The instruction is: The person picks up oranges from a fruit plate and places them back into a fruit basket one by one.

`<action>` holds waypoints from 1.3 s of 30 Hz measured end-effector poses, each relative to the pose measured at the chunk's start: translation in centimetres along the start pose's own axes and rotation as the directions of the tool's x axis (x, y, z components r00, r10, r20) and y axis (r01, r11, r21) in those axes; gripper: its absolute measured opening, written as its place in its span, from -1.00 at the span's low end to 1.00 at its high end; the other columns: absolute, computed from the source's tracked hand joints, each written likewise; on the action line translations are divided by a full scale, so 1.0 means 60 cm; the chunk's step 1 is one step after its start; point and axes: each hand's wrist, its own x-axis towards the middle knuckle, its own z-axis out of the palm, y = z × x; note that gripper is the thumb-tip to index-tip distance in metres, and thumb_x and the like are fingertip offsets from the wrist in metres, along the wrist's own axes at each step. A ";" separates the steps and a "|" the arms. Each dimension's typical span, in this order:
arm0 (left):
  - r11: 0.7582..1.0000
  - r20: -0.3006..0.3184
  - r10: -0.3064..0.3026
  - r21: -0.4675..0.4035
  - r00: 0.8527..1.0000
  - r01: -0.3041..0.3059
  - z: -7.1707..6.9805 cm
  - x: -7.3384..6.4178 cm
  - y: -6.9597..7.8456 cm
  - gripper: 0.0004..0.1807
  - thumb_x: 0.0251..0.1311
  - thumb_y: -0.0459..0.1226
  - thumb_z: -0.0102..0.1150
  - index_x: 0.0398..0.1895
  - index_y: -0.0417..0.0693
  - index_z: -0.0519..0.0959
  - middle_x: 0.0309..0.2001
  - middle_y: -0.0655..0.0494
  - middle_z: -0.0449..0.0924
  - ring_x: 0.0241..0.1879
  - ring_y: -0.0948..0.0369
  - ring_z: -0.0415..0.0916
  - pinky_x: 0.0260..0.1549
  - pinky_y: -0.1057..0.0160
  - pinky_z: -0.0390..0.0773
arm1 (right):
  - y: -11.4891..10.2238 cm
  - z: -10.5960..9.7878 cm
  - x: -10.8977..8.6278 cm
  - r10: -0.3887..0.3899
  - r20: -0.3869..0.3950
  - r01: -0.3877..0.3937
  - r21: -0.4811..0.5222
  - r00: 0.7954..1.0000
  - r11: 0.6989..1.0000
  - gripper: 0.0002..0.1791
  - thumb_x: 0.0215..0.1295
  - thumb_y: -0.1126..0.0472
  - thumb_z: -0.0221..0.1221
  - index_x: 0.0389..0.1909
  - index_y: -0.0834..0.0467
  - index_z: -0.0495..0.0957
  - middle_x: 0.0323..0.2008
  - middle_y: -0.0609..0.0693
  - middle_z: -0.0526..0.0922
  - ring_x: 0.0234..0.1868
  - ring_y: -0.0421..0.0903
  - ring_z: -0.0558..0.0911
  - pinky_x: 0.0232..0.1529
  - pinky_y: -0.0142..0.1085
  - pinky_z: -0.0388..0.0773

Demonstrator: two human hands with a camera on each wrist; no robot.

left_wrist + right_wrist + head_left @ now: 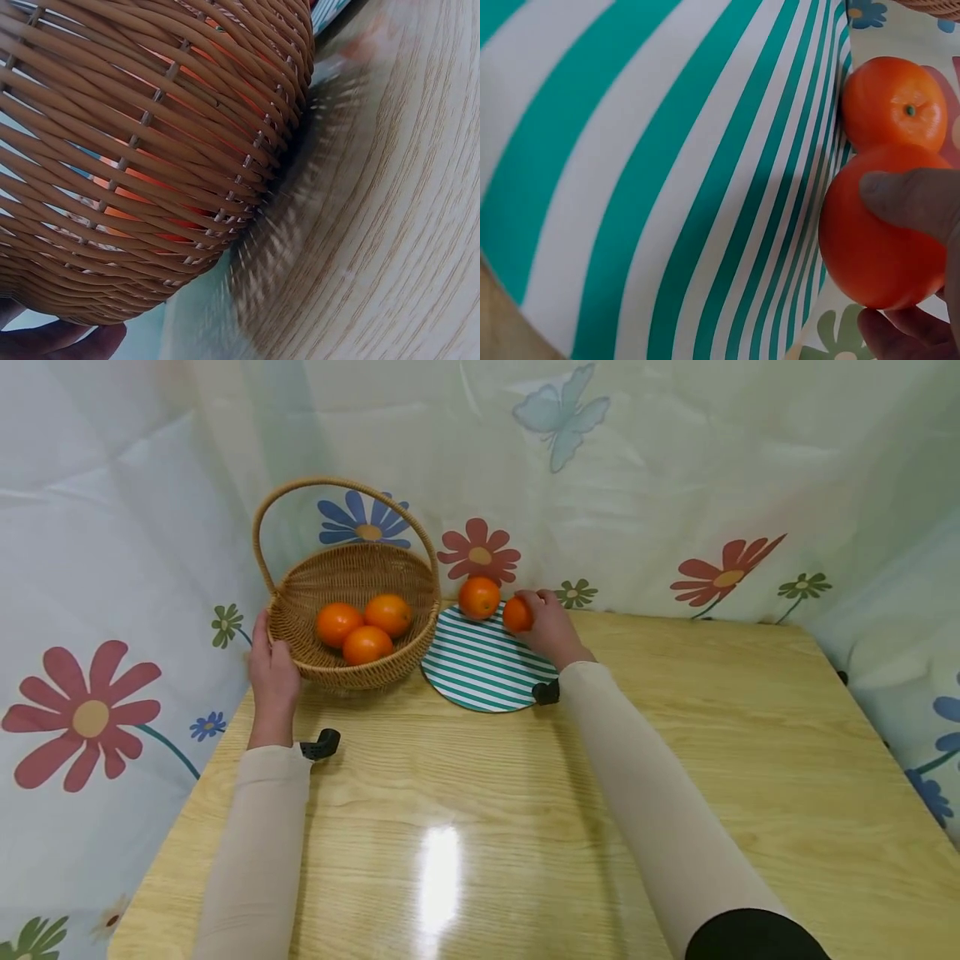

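Note:
A wicker basket (360,675) with a tall hoop handle stands at the back left, and three oranges (367,646) lie inside it. My left hand (274,681) grips the basket's left side; in the left wrist view its fingers (67,341) show below the weave, partly hidden. Over the far right part of a round green-and-white striped mat (480,668), my right hand (553,628) holds an orange (877,240) between thumb and fingers. Another orange (479,598) rests at the mat's back edge, close beside the held one.
All of this is on a light wooden table (465,777). A flower-printed curtain (637,502) hangs right behind the mat and basket and along both sides. The basket's right side is close against the mat's left edge.

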 end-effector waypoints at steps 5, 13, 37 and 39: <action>0.999 0.013 -0.021 -0.026 1.000 0.022 0.001 -0.004 0.002 -0.34 0.36 -0.20 -0.49 0.54 0.35 -0.06 0.54 0.25 -0.06 0.47 0.18 0.06 0.42 0.11 0.17 | -0.002 -0.009 -0.017 -0.010 -0.001 0.010 0.036 1.000 0.999 -0.26 0.16 0.12 0.35 0.37 -0.05 0.27 0.35 0.20 0.19 0.24 0.24 0.35 0.30 0.16 0.34; 0.999 0.011 -0.010 -0.038 1.000 0.010 -0.001 -0.003 0.005 -0.33 0.35 -0.21 -0.50 0.55 0.32 -0.08 0.54 0.22 -0.05 0.45 0.14 0.12 0.39 0.11 0.24 | -0.016 -0.024 -0.037 -0.080 -0.032 0.082 0.055 0.996 0.995 -0.29 0.15 0.14 0.36 0.33 -0.11 0.32 0.33 0.17 0.21 0.24 0.22 0.36 0.28 0.15 0.37; 1.000 0.018 -0.013 -0.011 1.000 0.013 0.000 -0.011 0.012 -0.34 0.35 -0.19 -0.53 0.54 0.37 -0.08 0.54 0.27 -0.05 0.45 0.18 0.11 0.41 0.14 0.19 | -0.060 -0.054 -0.082 -0.176 -0.043 0.178 0.049 0.984 0.983 -0.34 0.19 0.11 0.32 0.33 -0.17 0.39 0.35 0.10 0.23 0.28 0.15 0.32 0.27 0.04 0.41; 1.000 0.014 -0.020 -0.006 1.000 0.020 -0.002 -0.013 0.013 -0.34 0.34 -0.20 -0.52 0.54 0.38 -0.07 0.54 0.25 -0.04 0.45 0.16 0.12 0.41 0.12 0.20 | -0.070 -0.057 -0.086 -0.187 -0.039 0.189 0.048 0.982 0.981 -0.34 0.20 0.11 0.32 0.34 -0.18 0.38 0.36 0.09 0.22 0.28 0.15 0.31 0.28 0.04 0.39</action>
